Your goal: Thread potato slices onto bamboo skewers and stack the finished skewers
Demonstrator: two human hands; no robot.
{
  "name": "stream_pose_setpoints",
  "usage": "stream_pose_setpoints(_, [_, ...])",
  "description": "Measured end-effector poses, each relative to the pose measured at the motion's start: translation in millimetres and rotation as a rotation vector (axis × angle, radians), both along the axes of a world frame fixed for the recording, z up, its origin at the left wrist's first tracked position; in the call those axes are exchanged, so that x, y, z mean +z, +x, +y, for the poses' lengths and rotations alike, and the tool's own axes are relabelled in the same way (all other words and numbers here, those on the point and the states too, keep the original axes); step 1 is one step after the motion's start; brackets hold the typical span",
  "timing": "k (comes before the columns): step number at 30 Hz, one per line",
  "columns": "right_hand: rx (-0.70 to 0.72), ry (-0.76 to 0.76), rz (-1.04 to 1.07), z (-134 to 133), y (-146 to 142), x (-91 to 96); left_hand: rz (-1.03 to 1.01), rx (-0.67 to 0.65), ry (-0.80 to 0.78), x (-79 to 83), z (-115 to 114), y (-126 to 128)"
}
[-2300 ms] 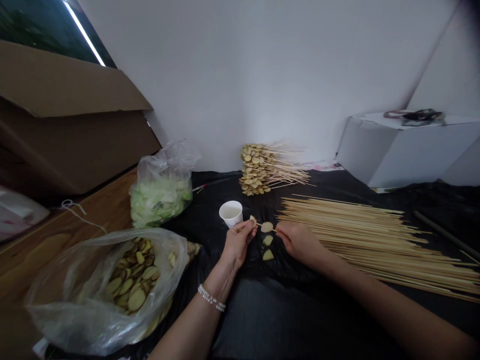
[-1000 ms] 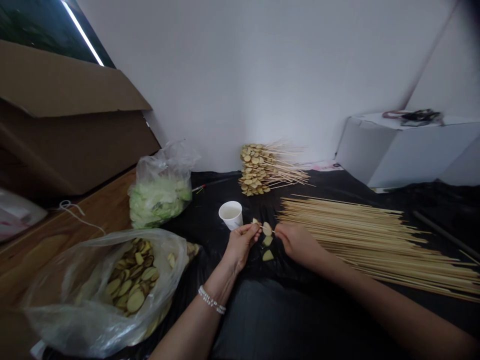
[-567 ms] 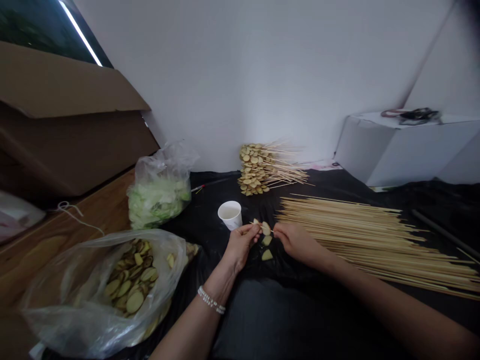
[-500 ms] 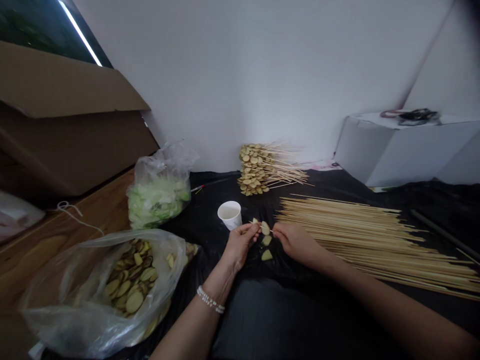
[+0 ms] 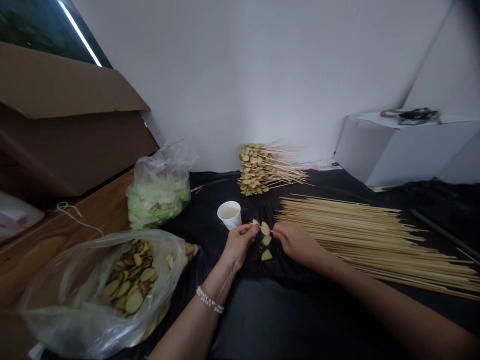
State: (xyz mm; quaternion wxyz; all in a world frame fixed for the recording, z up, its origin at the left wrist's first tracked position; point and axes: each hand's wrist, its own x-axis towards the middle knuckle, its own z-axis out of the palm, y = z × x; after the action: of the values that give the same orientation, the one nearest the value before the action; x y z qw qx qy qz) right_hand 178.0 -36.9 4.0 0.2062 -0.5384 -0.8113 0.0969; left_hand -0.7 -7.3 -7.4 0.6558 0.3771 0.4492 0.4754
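My right hand (image 5: 294,239) is closed around a thin wooden skewer that points left. A pale potato slice (image 5: 265,228) is threaded on the skewer, just left of my right fingers. At the skewer's tip, my left hand (image 5: 240,242) pinches another potato slice (image 5: 255,222) between thumb and fingers. Below the skewer, two loose potato slices (image 5: 266,255) lie on the black plastic sheet (image 5: 255,315). A white paper cup (image 5: 229,214) stands just behind my left hand. To the right lies a wide spread of bare wooden skewers (image 5: 360,235).
An open clear bag of potato slices (image 5: 133,280) sits at the left front. Behind it stands a bag of pale green vegetable pieces (image 5: 159,197). Loaded potato skewers (image 5: 255,170) are piled by the wall. A cardboard box (image 5: 67,145) and a white box (image 5: 412,145) flank the sheet.
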Motion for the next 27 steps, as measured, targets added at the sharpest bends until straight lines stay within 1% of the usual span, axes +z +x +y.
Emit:
stream_pose_setpoints(2, [0.007,-0.012,0.004,0.4,-0.9,-0.7,0.031,-0.018,0.019,-0.5,-1.3,1.0])
stream_pose_setpoints(6, [-0.003,0.013,-0.051,-0.1,-4.8,-2.7,0.125,-0.071,0.085,-2.5,-6.7,8.4])
stream_pose_setpoints(9, [0.004,0.008,-0.035,0.0,-6.2,-3.1,0.110,-0.069,0.084,-2.3,-9.8,13.2])
stream_pose_setpoints(13, [0.011,0.002,0.050,1.9,-4.2,-2.0,0.076,-0.071,0.066,1.6,-9.2,12.6])
stream_pose_setpoints(17, [0.022,-0.042,0.226,5.3,-1.5,-1.3,0.054,-0.047,0.062,5.8,-7.1,9.8])
stream_pose_setpoints(19, [0.024,-0.065,0.297,6.5,-0.9,-0.6,0.047,-0.057,0.063,6.9,-7.0,9.6])
stream_pose_setpoints(23, [0.034,-0.085,0.329,5.6,-1.1,3.3,0.032,-0.125,0.087,6.8,-8.2,10.2])
stream_pose_setpoints(27, [0.060,-0.103,0.327,3.1,-2.7,5.9,0.038,-0.159,0.099,5.5,-9.1,10.8])
